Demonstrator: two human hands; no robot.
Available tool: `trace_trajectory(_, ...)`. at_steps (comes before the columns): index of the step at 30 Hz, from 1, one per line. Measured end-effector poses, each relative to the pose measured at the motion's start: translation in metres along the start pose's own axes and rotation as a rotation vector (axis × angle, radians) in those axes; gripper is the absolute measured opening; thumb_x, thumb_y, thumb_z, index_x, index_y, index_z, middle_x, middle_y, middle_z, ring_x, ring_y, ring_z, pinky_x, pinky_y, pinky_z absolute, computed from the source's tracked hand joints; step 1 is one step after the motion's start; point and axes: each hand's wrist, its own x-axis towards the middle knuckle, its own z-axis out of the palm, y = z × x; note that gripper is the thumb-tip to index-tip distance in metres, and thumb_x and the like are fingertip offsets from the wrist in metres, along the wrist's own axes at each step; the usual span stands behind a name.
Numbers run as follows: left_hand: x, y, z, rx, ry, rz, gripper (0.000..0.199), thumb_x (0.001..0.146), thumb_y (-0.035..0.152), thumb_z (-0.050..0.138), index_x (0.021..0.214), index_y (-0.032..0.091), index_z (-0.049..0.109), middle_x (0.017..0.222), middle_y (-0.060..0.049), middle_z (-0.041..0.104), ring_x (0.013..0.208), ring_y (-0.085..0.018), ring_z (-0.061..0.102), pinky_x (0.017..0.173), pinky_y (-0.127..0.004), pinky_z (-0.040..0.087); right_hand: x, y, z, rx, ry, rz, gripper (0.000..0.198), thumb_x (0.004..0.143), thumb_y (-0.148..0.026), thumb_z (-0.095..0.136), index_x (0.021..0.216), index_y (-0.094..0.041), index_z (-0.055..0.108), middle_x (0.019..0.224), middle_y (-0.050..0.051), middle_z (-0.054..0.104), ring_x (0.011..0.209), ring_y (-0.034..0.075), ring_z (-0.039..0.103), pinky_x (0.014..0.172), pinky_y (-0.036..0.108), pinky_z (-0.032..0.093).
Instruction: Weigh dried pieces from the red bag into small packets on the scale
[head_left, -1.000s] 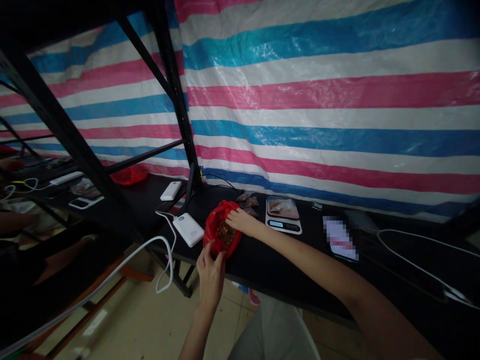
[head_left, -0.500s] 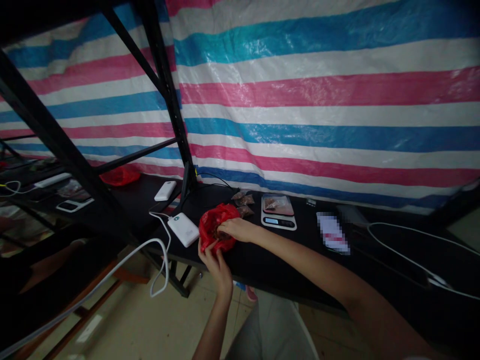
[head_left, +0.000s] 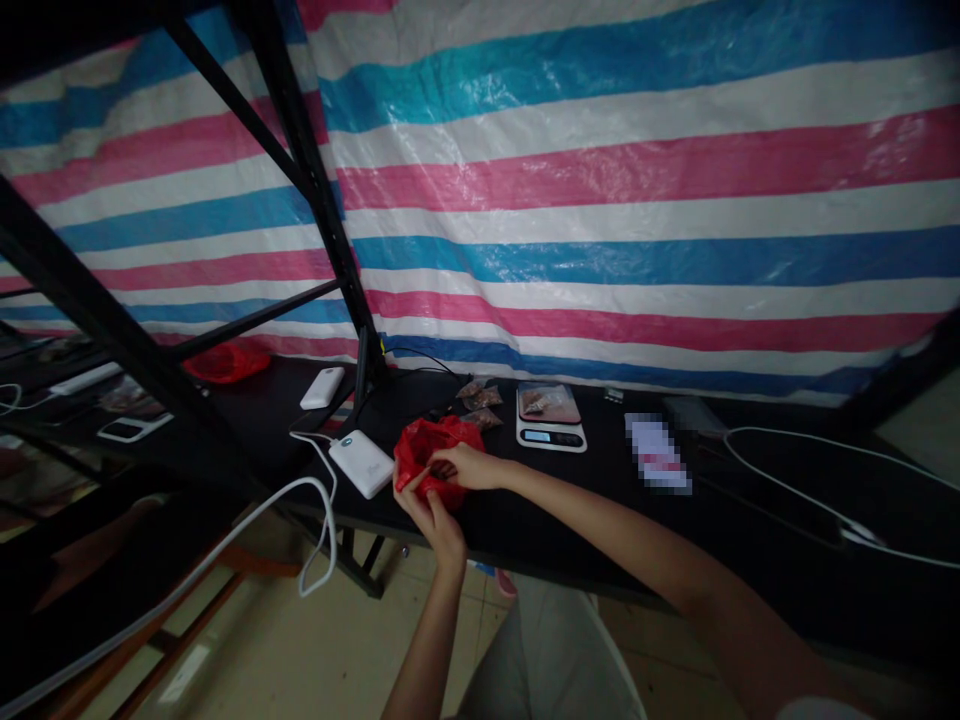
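My left hand (head_left: 430, 518) grips the red bag (head_left: 417, 444) by its near edge, best held steady and wide for my right hand (head_left: 478, 467) inside, whose hold I can't tell.

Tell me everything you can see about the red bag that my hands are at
The red bag looks like thin, slightly shiny plastic, crumpled around its edge. It sits on the black table near the front edge, its mouth open and facing up. Your left hand holds its near side, and your right hand reaches into the mouth, fingers partly hidden. The inside looks dark; its contents are too hard to make out.
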Motion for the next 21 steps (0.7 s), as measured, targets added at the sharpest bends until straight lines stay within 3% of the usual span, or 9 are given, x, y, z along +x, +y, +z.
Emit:
trace_trajectory(5, -0.002, 0.011, -0.001, 0.111, 0.030, 0.088, 0.022, 0.087, 0.028, 0.035, 0.101, 0.017, 0.048, 0.128, -0.011, 0.033, 0.123, -0.024, 0.033, 0.102, -0.039, 0.029, 0.003, 0.010, 0.008, 0.312, 0.017, 0.102, 0.033, 0.066, 0.000, 0.057, 0.096, -0.013, 0.056, 0.088, 0.005, 0.064, 0.081, 0.013, 0.062, 0.077, 0.027, 0.048)
trace_trajectory(11, -0.006, 0.023, -0.010, 0.204, 0.077, 0.119, 0.023, 0.086, 0.026, 0.038, 0.104, 0.016, 0.049, 0.133, -0.012, 0.027, 0.127, -0.026, 0.025, 0.106, -0.042, 0.020, -0.003, 0.016, 0.001, 0.534, 0.099, 0.046, 0.039, 0.059, -0.016, 0.071, 0.095, -0.013, 0.057, 0.092, 0.008, 0.064, 0.087, 0.017, 0.061, 0.082, 0.034, 0.047)
trace_trajectory(16, -0.022, 0.018, -0.019, 0.331, 0.146, 0.251, 0.061, 0.078, 0.025, 0.053, 0.130, 0.014, 0.022, 0.136, -0.017, 0.016, 0.131, -0.033, 0.009, 0.106, -0.055, 0.009, -0.020, 0.004, -0.025, 0.493, 0.204, -0.017, 0.044, 0.061, -0.027, 0.072, 0.100, -0.014, 0.057, 0.103, 0.010, 0.063, 0.095, 0.019, 0.059, 0.089, 0.038, 0.043)
trace_trajectory(18, -0.031, 0.018, -0.016, 0.340, 0.081, 0.387, 0.062, 0.075, 0.022, 0.056, 0.128, 0.015, 0.023, 0.135, -0.018, 0.014, 0.131, -0.035, 0.010, 0.104, -0.058, 0.011, -0.031, 0.000, -0.039, 0.465, 0.259, -0.025, 0.045, 0.063, -0.029, 0.071, 0.103, -0.015, 0.056, 0.107, 0.010, 0.062, 0.098, 0.019, 0.058, 0.091, 0.040, 0.041)
trace_trajectory(21, -0.037, 0.029, 0.003, 0.268, -0.182, 0.520, 0.047, 0.076, 0.017, 0.054, 0.119, 0.019, 0.036, 0.131, -0.014, 0.022, 0.129, -0.033, 0.020, 0.103, -0.057, 0.019, -0.054, 0.001, -0.064, 0.423, 0.385, -0.011, 0.047, 0.064, -0.030, 0.070, 0.106, -0.017, 0.053, 0.111, 0.011, 0.060, 0.103, 0.020, 0.056, 0.092, 0.040, 0.041)
